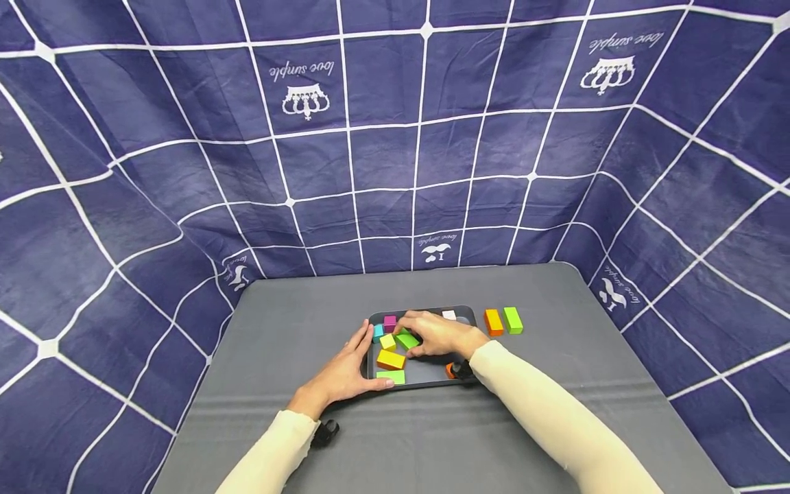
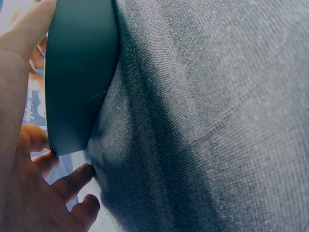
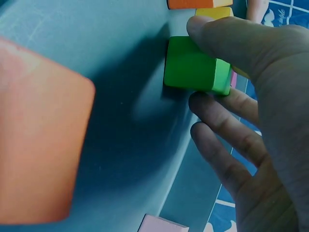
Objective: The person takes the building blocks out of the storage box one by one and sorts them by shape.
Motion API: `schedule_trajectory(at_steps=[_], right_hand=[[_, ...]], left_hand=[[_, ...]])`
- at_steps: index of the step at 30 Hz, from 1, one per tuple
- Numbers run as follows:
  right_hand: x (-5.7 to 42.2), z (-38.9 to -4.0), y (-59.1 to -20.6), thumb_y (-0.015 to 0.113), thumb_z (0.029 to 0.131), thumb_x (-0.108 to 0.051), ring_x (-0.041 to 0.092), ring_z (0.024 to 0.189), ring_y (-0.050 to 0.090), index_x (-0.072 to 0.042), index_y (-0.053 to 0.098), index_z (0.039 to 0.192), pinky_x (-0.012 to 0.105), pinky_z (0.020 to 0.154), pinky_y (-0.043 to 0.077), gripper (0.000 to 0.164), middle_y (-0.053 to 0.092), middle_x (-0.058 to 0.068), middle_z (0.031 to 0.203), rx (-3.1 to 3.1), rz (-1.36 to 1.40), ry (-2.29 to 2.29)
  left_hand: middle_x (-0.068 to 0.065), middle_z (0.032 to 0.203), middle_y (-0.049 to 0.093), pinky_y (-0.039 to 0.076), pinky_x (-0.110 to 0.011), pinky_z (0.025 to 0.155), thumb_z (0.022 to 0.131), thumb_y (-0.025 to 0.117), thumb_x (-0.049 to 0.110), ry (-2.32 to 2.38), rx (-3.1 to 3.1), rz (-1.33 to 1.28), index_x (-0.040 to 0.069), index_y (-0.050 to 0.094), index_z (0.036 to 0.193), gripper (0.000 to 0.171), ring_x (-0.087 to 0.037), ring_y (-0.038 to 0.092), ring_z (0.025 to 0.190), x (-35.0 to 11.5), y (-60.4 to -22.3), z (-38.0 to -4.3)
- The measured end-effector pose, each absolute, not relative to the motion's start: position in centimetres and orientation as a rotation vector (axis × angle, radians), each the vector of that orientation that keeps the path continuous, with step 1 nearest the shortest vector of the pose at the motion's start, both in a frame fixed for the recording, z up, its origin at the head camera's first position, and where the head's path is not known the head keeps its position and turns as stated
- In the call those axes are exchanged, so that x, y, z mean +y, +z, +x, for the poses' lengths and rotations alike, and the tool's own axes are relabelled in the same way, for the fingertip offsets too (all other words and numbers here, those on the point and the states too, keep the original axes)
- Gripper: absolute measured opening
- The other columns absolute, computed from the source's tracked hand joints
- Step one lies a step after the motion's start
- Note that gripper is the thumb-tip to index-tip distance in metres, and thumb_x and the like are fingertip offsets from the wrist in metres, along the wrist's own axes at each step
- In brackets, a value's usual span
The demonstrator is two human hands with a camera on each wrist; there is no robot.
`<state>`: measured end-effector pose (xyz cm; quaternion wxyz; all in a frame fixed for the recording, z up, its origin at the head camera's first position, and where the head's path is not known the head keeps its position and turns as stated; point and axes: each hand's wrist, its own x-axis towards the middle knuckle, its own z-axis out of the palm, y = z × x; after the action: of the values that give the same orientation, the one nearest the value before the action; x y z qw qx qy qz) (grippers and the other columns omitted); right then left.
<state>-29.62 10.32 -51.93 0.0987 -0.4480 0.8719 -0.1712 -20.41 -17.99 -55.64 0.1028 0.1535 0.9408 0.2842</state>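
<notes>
A shallow dark tray (image 1: 426, 374) holds several coloured blocks. My left hand (image 1: 345, 370) grips the tray at its near left corner, thumb along the near rim and fingers against the left side; the left wrist view also shows the left hand (image 2: 48, 188) at the tray wall (image 2: 79, 72). Inside the tray, my right hand (image 1: 438, 334) pinches a green block (image 3: 190, 65) between thumb and fingers. Around it lie a pale yellow cube (image 1: 387, 342), a yellow-orange block (image 1: 391, 359), a magenta cube (image 1: 389, 323), a cyan block (image 1: 378, 333) and a light green block (image 1: 391, 377).
A white block (image 1: 448, 315) lies by the tray's far side, and an orange block (image 1: 450, 371) is partly hidden under the right wrist. Outside, right of the tray, are another orange block (image 1: 493, 322) and a lime green block (image 1: 513, 320) on the grey table (image 1: 308, 309). Blue curtains (image 1: 382, 158) surround the table.
</notes>
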Motion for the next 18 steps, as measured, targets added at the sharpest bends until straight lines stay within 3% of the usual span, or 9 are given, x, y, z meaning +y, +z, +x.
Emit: schedule_trajectory(at_steps=[5,18], right_hand=[[10.5,-29.4,-52.0,0.093,0.104,-0.031,0.017,0.12,0.07,-0.017,0.075,0.149,0.039,0.113,0.063,0.051,0.074,0.005,0.148,2.586,-1.32,-0.499],[11.3,-28.7,-51.0,0.093,0.104,-0.028,0.02,0.126,0.074,-0.014,0.076,0.147,0.043,0.117,0.064,0.048,0.075,0.006,0.147,2.606,-1.36,-0.497]], left_hand=[[0.001,0.2,0.005,0.045,-0.071,0.134,0.089,0.09,0.081,0.832,2.777,0.443,0.021,0.016,0.189,0.138,-0.044,0.036,0.178,-18.0,-55.7,-20.4],[0.002,0.2,0.005,0.044,-0.069,0.135,0.089,0.088,0.082,0.812,2.783,0.451,0.02,0.017,0.189,0.137,-0.042,0.035,0.178,-17.8,-55.4,-20.3]])
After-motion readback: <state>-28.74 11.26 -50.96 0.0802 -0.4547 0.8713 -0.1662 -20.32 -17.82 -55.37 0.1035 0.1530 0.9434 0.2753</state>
